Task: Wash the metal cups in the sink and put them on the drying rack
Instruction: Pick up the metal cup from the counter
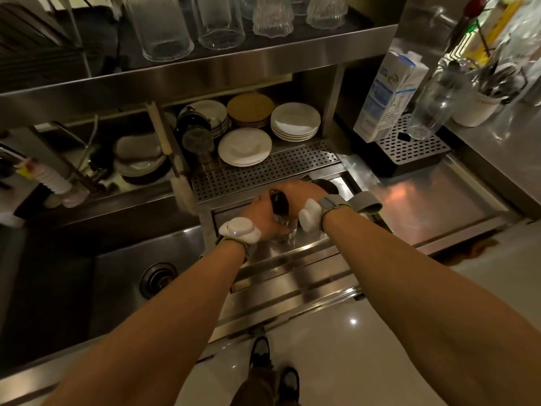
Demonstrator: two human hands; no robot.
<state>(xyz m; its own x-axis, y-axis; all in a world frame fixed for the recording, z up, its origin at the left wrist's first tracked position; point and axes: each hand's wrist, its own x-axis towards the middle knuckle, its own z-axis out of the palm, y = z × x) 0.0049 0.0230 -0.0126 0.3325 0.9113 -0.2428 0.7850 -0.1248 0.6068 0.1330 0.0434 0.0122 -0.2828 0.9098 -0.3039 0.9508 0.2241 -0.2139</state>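
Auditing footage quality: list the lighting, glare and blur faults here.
Head view: dim, warm light; sink in deep shadow; orange glare on the steel counter; bright speck on the floor; utensil holder at upper right blurred; wide-angle lens bows the shelf edge.

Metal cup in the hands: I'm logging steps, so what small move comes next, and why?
Probably lift the small shiny metal cup onto the perforated steel drying rack: the left hand and right hand both grip it low over the steel basin, and the rack lies just behind them.
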